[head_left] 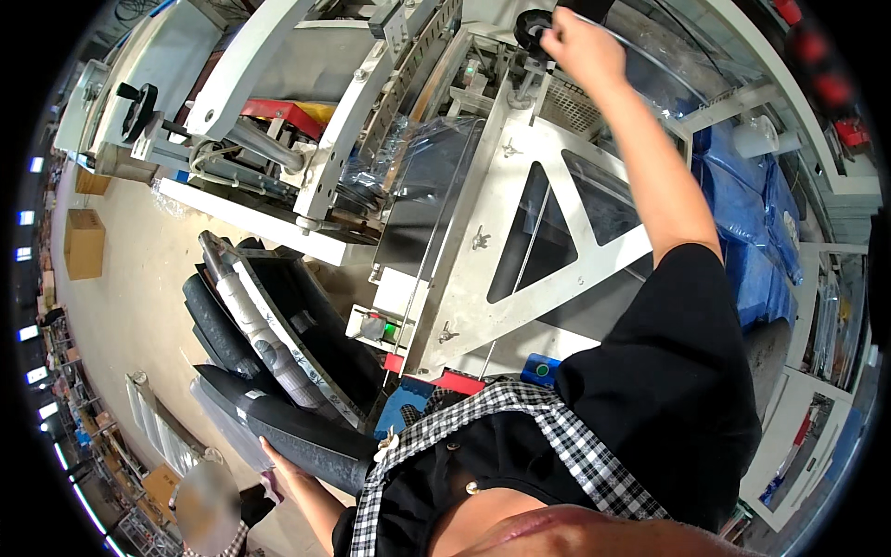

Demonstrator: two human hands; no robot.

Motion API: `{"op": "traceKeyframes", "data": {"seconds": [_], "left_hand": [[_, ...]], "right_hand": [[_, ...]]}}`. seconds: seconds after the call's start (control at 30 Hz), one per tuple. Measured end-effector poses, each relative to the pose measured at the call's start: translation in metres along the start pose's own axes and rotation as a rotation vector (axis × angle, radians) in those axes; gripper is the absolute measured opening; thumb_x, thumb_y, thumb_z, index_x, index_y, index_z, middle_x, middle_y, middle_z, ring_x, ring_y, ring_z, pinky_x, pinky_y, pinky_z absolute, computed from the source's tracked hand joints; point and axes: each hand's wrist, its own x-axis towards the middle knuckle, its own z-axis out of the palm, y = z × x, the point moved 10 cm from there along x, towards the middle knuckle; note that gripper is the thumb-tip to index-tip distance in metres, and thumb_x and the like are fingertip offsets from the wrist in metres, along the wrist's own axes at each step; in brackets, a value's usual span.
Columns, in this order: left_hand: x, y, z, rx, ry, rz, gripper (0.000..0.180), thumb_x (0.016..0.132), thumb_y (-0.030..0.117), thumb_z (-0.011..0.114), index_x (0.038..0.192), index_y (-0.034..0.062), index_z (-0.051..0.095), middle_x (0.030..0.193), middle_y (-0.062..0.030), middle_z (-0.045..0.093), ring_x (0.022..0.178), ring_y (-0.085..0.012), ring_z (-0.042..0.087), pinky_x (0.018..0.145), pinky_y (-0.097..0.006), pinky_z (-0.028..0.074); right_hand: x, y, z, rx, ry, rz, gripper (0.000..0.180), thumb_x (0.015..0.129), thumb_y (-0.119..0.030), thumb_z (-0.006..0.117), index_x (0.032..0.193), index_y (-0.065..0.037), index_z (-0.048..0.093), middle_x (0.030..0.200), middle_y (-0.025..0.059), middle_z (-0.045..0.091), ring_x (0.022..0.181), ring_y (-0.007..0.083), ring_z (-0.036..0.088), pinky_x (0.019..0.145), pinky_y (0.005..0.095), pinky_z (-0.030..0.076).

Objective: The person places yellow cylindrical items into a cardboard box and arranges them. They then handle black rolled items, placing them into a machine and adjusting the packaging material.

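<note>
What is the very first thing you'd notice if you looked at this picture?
First the big white machine frame filling the middle, with a sheet of clear plastic film running through it. At the top, the person's right hand reaches up to a black round knob on the machine. Down at the lower left, the left hand rests against a long dark roll, beside more dark rolls.

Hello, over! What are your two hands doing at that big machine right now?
Right hand up on round black knob atop white metal machine frame. Left hand under dark grey roll. Nothing between.
</note>
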Motion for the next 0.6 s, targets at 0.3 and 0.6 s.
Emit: {"op": "traceKeyframes", "data": {"seconds": [0.3, 0.6], "left_hand": [[-0.007, 0.002, 0.021, -0.007, -0.013, 0.020, 0.086, 0.082, 0.072, 0.049, 0.142, 0.0093, 0.044, 0.138, -0.0129, 0.051, 0.123, -0.0354, 0.049, 0.105, -0.047, 0.039], [-0.006, 0.000, 0.031, 0.000, 0.028, -0.014, 0.088, 0.081, 0.073, 0.048, 0.143, 0.0097, 0.042, 0.141, -0.0126, 0.049, 0.125, -0.0361, 0.048, 0.106, -0.048, 0.038]], "right_hand": [[0.041, 0.030, 0.003, -0.110, 0.180, -0.017, 0.022, 0.079, -0.028, 0.059, 0.088, -0.007, 0.060, 0.078, 0.0198, 0.066, 0.077, 0.0392, 0.065, 0.069, 0.0506, 0.051], [0.077, 0.027, 0.006, -0.118, 0.189, -0.045, 0.021, 0.079, -0.028, 0.061, 0.089, -0.009, 0.061, 0.080, 0.0210, 0.066, 0.080, 0.0410, 0.065, 0.070, 0.0532, 0.051]]}}
